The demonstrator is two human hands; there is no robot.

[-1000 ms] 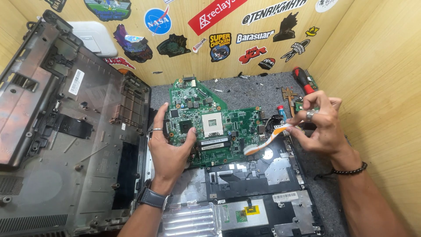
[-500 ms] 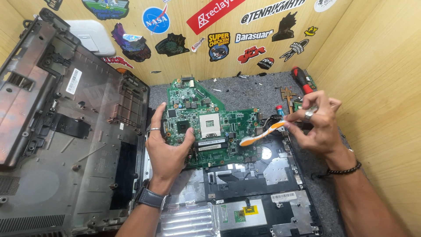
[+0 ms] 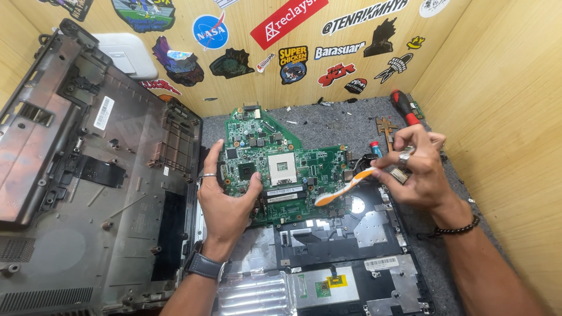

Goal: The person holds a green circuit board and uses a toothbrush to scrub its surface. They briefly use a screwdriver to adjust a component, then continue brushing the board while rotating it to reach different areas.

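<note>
The green motherboard (image 3: 281, 169) lies at the middle of the bench, its near edge resting over the opened laptop chassis (image 3: 328, 257) and its far, narrower end reaching toward the sticker-covered wooden back wall (image 3: 281, 64). The left hand (image 3: 225, 196) clamps the board's near-left corner, thumb curled onto the top face beside the small dark chip and fingers spread along the left edge. The right hand (image 3: 418, 169) pinches the handle end of an orange and white toothbrush (image 3: 342, 190) between thumb and forefinger, closed firmly on it.

The brush's long axis runs diagonally, handle up and to the right in the hand, bristle head down and to the left, on the board's near-right part just beside the memory slots. The board's own long axis runs roughly away from the person.

To the left, a large grey laptop bottom cover (image 3: 88, 175) stands tilted, its edge close against the left hand. Behind the right hand lie a red-handled screwdriver (image 3: 404, 105) and a copper heat-pipe part (image 3: 385, 126) on the grey mat (image 3: 333, 123); the right hand hides whatever sits directly under it.

Compared with half a second ago, the brush head sits slightly lower and farther left on the board, and the right hand has shifted a little with it; the left hand's hold is unchanged.
</note>
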